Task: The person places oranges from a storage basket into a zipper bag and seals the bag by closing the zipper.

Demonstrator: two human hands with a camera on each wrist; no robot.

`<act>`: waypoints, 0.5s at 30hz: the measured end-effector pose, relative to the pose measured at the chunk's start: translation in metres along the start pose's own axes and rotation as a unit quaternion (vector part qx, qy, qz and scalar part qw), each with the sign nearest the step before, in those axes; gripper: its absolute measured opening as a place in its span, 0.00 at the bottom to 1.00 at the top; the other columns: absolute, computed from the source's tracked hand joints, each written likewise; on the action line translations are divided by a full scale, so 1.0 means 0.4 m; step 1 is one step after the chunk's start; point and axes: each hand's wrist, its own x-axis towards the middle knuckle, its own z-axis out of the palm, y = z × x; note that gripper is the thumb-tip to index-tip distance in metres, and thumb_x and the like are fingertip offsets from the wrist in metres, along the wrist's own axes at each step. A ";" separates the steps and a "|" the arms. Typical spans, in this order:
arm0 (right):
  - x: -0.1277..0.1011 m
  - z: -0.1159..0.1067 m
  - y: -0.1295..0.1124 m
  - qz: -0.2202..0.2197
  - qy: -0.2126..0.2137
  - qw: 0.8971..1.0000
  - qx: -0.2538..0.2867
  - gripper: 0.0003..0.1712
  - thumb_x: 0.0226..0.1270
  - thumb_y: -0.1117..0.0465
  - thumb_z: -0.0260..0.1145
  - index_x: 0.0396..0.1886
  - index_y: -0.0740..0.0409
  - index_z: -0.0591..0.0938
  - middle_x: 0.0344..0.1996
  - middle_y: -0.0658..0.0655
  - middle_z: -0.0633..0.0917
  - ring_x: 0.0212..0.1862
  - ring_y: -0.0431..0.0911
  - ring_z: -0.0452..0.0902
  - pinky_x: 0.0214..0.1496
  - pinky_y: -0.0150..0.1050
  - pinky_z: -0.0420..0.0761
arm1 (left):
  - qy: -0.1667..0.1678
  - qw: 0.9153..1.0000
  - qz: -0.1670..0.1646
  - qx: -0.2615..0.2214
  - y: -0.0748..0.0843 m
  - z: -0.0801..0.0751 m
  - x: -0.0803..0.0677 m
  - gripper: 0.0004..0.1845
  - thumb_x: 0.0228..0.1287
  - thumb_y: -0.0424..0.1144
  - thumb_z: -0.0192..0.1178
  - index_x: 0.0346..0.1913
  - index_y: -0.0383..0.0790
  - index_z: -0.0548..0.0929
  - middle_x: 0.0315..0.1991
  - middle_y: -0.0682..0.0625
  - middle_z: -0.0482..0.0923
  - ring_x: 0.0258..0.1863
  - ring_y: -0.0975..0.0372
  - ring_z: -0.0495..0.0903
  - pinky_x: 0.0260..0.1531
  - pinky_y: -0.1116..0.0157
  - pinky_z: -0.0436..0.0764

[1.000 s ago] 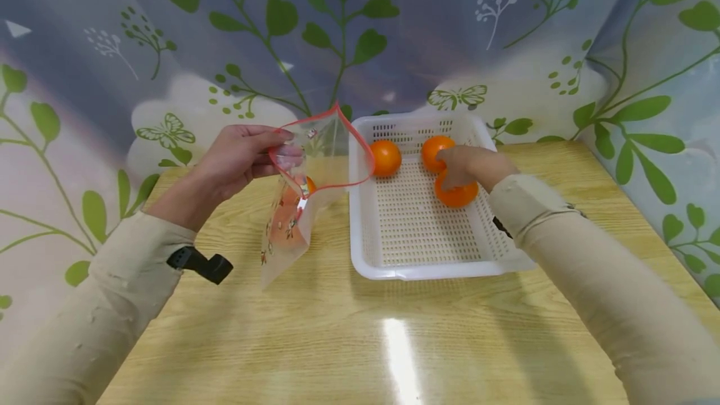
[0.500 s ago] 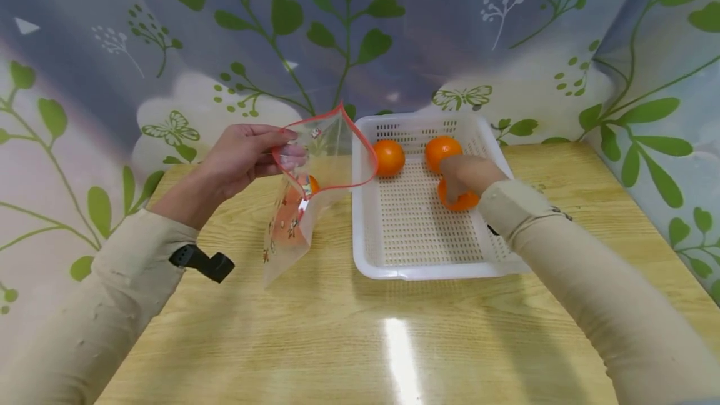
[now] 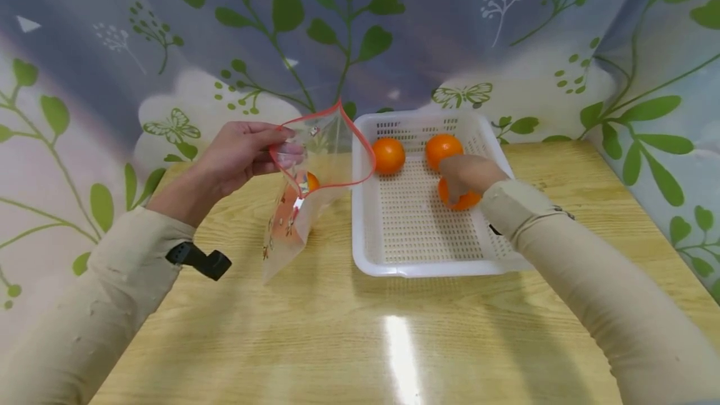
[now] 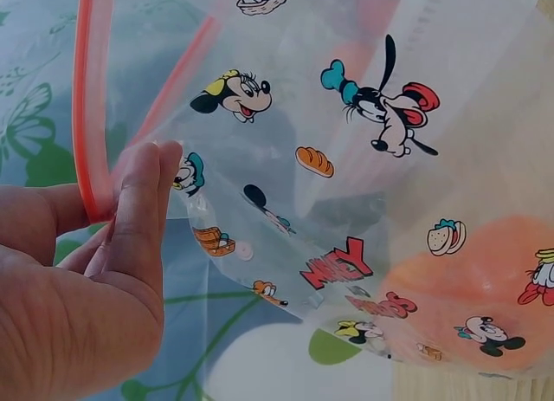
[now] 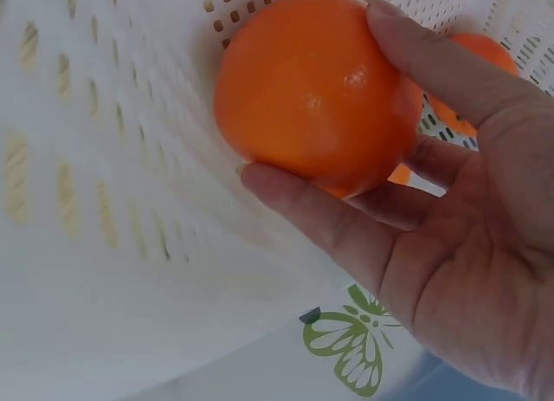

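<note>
My left hand (image 3: 239, 152) pinches the red-edged mouth of a clear zip bag (image 3: 332, 158) between thumb and fingers. The bag's mouth gapes toward the basket, and cartoon figures are printed on its side. Low inside the bag lies an orange (image 4: 472, 288), seen through the plastic in the left wrist view. My right hand (image 3: 469, 174) reaches into a white plastic basket (image 3: 430, 267), its thumb and fingers curled round an orange (image 5: 312, 98) close to the basket's side wall. Two further oranges lie in the basket: one orange (image 3: 388, 155) at the left, another orange (image 3: 442, 150) just behind my right hand.
The basket stands on a wooden table (image 3: 315, 336), near a patterned curtain (image 3: 405, 30) that hangs behind and at both sides. Black straps (image 3: 199, 260) sit on the wrists over beige sleeves. The bag's open edge overlaps the basket's left rim in the head view.
My right hand has shifted slightly left and closed round the front right orange, uncovering more of the orange behind it. The left hand and bag stay nearly still.
</note>
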 end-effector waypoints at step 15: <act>-0.029 -0.027 0.040 -0.092 0.046 0.994 0.026 0.42 0.62 0.52 0.69 0.70 0.65 0.63 0.62 0.68 0.69 0.61 0.61 0.66 0.58 0.56 0.71 | -0.014 1.000 0.006 -0.005 -0.001 0.007 0.001 0.13 0.66 0.32 0.60 0.49 0.26 0.82 0.32 0.39 0.85 0.31 0.57 0.86 0.32 0.66 0.85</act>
